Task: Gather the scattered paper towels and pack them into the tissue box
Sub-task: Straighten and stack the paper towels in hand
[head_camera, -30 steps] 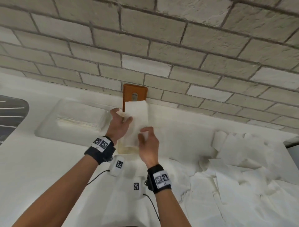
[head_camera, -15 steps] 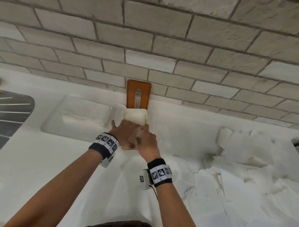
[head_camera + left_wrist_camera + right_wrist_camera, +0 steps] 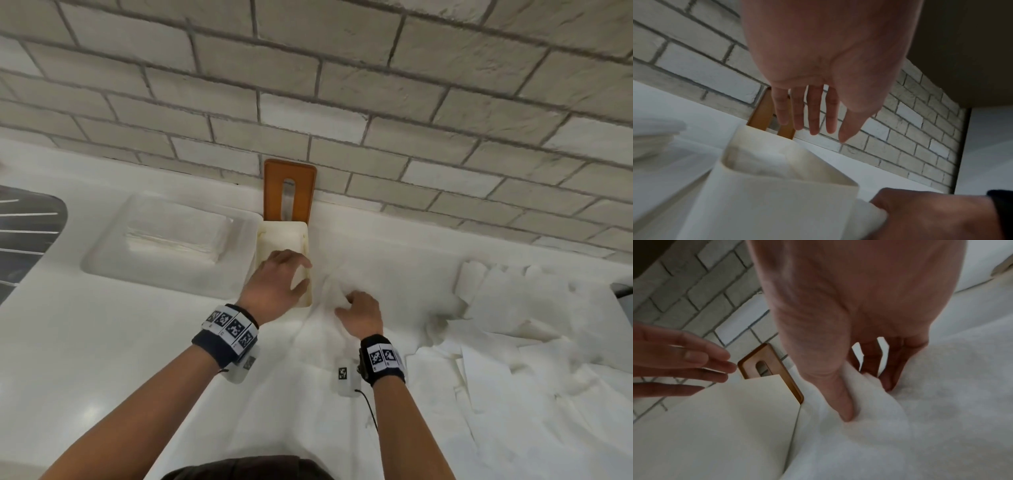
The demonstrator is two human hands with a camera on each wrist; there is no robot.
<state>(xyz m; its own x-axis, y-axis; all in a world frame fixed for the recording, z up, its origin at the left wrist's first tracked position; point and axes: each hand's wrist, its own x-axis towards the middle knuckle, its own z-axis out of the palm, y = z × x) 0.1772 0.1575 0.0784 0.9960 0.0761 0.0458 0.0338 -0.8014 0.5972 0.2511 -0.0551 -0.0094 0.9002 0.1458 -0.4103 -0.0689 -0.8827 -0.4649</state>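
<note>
Paper towel [image 3: 330, 291], next sheet: lies crumpled on counter [image 3: 102, 342] just R of tissue box [image 3: 301, 240]. My right hand [image 3: 361, 313] pinches a fold of it, thumb vs. fingers [image 3: 890, 369]. Left hand [image 3: 277, 284] hovers over box opening, fingers straight, holding nothing. Handling est.: v. light, limp, tears easily; grip bunched fold, not a thin edge. More towels [image 3: 513, 325] scattered further R.

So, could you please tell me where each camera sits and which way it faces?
Head: worn on the head, looking down at the tissue box, both forearms showing.
Left wrist: under the left hand, facing its straight fingers and the box.
Right wrist: under the right hand, whose grip pinches a paper towel.
All three share the orange lid.
</note>
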